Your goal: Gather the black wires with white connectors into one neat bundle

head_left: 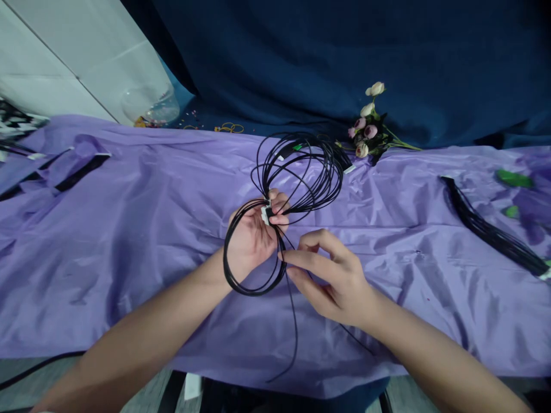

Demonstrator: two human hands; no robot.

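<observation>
My left hand (pixel 258 232), palm up, is closed around the middle of a coiled black cable bundle (pixel 316 172). Its thin loops spread out in two rings, a larger one beyond the fingers and a smaller one over the palm and wrist. A small white piece (pixel 265 215) shows at the pinched middle. My right hand (pixel 329 275) is at the right edge of the smaller ring, index finger and thumb bent toward a strand, with the fingertips close to it. Whether they grip it is hard to see. Loose cable ends hang below both hands.
A purple cloth (pixel 172 229) covers the table. Artificial flowers (pixel 365 129) lie at the back. Another black cable bundle (pixel 491 229) rests at right, and black strips (pixel 81 172) at left. Behind, a clear container (pixel 150 106) and yellow rubber bands (pixel 230 127) sit before a dark blue curtain (pixel 344 51).
</observation>
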